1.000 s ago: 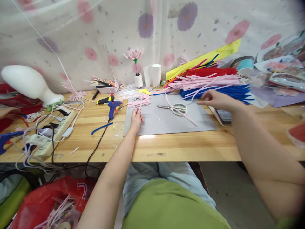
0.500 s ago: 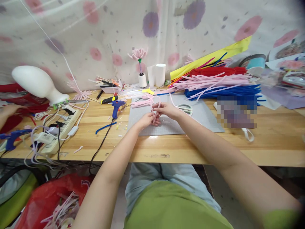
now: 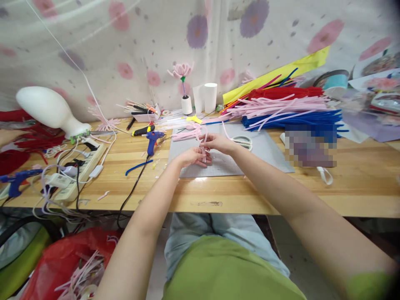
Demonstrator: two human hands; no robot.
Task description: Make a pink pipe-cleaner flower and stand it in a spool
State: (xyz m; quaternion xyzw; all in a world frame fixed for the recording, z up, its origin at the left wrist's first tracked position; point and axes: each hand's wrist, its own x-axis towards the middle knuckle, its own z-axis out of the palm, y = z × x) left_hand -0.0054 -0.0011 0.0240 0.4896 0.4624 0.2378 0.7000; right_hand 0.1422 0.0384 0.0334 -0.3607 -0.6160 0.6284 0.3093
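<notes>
A bent pink pipe cleaner point(image 3: 206, 132) rises in a loop between my two hands, above the grey cutting mat point(image 3: 265, 156). My left hand point(image 3: 195, 157) is closed on its lower end, palm partly upward. From the right, my right hand point(image 3: 215, 143) pinches the same pipe cleaner a little higher up. Just behind the hands, several pink pipe cleaners point(image 3: 184, 135) lie on the mat. To the right of my right hand are scissors with pale handles point(image 3: 243, 142), their blades hidden. The fingertips partly cover the held piece.
Left of the mat are a blue glue gun point(image 3: 152, 141), a yellow-black utility knife point(image 3: 143, 131) and a power strip point(image 3: 79, 171) with tangled cables. Bundles of pipe cleaners point(image 3: 281, 106) are piled at the back right. A pink flower point(image 3: 182, 71) stands behind. Another person's arm point(image 3: 9, 136) shows far left.
My hands have shifted only slightly around the pink pipe cleaner, whose lower end now stands more upright in my left fingers. At far left, the other person's arm has drawn back.
</notes>
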